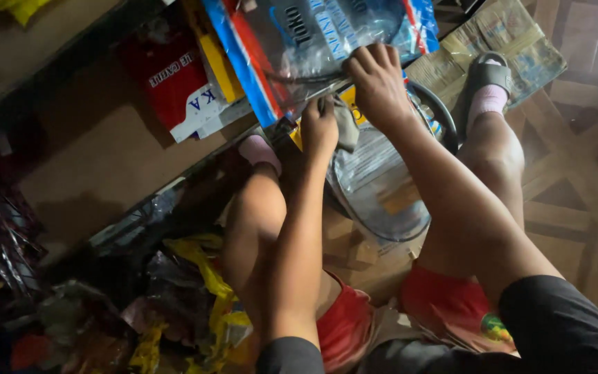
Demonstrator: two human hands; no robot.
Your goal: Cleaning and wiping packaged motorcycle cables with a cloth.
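Observation:
A round object with a thin dark rim (pixel 382 201), covered in shiny clear plastic, stands between my knees. My left hand (pixel 318 128) is closed around a small grey cloth (pixel 346 125) and presses it against the upper part of the rim. Just above it, my right hand (pixel 378 82) lies palm down on the top of the round object, fingers curled over the edge where a clear plastic bag (pixel 327 34) with blue and red borders lies. Both forearms reach forward over my red shorts (pixel 344 325).
A red package (pixel 174 79) lies at the upper left on a brown surface. Crumpled yellow and dark plastic bags (pixel 174 305) pile up at the lower left. A flattened piece of cardboard (pixel 513 41) lies under my foot in a dark slipper (pixel 489 73). Wooden patterned floor (pixel 576 159) runs along the right.

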